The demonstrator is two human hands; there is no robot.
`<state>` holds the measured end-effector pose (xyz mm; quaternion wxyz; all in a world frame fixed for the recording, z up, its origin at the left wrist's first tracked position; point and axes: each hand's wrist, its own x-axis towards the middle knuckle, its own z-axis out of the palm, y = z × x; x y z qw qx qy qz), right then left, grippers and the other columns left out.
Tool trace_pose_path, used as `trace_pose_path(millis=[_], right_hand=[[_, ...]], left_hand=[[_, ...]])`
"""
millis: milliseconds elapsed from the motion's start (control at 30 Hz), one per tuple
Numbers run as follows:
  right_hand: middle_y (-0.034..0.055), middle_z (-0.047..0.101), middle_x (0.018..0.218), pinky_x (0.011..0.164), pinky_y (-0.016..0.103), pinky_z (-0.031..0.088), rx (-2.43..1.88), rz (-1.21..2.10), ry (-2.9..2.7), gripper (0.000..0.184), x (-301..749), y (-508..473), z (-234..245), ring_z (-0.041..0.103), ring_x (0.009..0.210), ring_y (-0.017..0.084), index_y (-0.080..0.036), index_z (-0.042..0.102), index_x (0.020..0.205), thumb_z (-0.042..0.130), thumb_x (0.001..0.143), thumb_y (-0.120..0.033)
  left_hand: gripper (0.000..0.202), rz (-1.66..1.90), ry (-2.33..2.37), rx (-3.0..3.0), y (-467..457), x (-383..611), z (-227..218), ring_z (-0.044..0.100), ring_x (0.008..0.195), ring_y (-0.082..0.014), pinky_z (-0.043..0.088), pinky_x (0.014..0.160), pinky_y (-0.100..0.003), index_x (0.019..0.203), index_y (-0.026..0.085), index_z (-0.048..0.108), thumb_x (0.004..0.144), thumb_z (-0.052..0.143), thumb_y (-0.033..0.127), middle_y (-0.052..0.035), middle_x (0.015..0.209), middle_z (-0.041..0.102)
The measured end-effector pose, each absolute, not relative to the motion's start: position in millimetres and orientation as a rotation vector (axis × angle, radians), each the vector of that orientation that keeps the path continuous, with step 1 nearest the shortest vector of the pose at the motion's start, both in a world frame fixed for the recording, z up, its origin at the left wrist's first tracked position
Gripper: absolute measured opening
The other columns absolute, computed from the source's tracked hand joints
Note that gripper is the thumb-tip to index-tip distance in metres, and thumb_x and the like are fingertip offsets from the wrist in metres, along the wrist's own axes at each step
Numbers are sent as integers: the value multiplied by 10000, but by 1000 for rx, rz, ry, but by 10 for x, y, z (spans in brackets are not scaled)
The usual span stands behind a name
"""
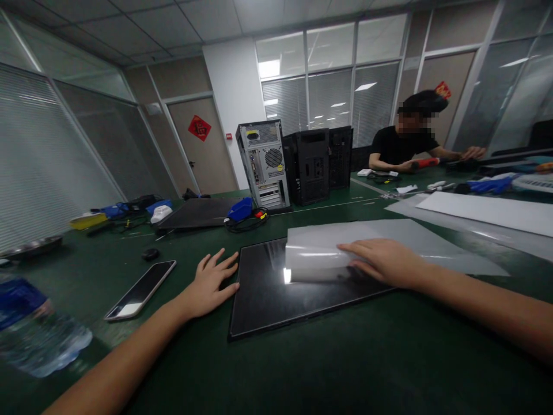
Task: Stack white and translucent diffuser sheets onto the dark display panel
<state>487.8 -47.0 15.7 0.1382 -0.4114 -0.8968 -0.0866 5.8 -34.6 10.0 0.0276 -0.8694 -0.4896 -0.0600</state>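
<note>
A flat black glossy screen panel [268,300] lies on the green table in front of me. A clear plastic film [319,236] covers its upper right part and curls up in a fold over the glass. My right hand [384,259] is on this film, fingers together and thumb below, gripping it over the panel's right side. My left hand [211,285] lies spread on the table, fingertips at the panel's left edge, with nothing in it. The film's far end spreads over the table to the right.
Left of my arm lie a phone [140,291], a small black object [150,253] and a water bottle [38,328]. Computer cases [265,167] stand at the back beside a blue bin [240,210]. A person [406,138] sits far right, past white sheets [492,213].
</note>
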Motion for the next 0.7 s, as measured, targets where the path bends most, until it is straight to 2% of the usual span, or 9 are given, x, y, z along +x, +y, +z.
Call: trace_pose_path(millis=[100, 233, 367, 467, 700], right_hand=[[60, 588, 1374, 1018, 458, 481, -1015, -10, -2698, 538, 4780, -534, 160, 588, 1194, 248, -316, 454, 1475, 494, 965, -482], [42, 548, 1426, 1085, 444, 435, -1066, 81, -2637, 508, 4899, -449, 207, 532, 1275, 225, -293, 490, 1447, 452, 980, -490], [96, 636, 1294, 1005, 502, 471, -1448, -172, -2434, 526, 5199, -259, 200, 596, 1157, 279, -205, 637, 1293, 390, 976, -543], [98, 688, 1179, 891, 500, 511, -1640, -237, -2417, 514, 5387, -168, 175, 644, 1027, 290, -208, 706, 1172, 365, 973, -537], [61, 712, 1104, 884, 422, 512, -1458, -47, -2511, 489, 5295, -233, 240, 647, 983, 231, -233, 726, 1118, 378, 980, -547]], left_hand=[[563, -193, -1526, -2663, -336, 70, 52, 148, 1512, -396, 100, 1163, -701, 1513, 317, 410, 987, 411, 518, -41, 1620, 297], [568, -167, -1595, -2618, -289, 94, 9, 135, 1515, -394, 74, 1164, -695, 1527, 335, 380, 997, 349, 536, -21, 1625, 282], [605, -134, -1719, -2578, -212, 107, -33, 145, 1509, -410, 70, 1148, -708, 1545, 345, 331, 993, 299, 591, -40, 1632, 263], [608, -152, -1778, -2542, -187, 107, -58, 203, 1496, -413, 97, 1134, -714, 1535, 356, 355, 986, 302, 614, -76, 1617, 308], [593, -220, -1704, -2566, -244, 113, -14, 284, 1484, -347, 122, 1172, -650, 1455, 309, 505, 994, 298, 620, -66, 1572, 409]])
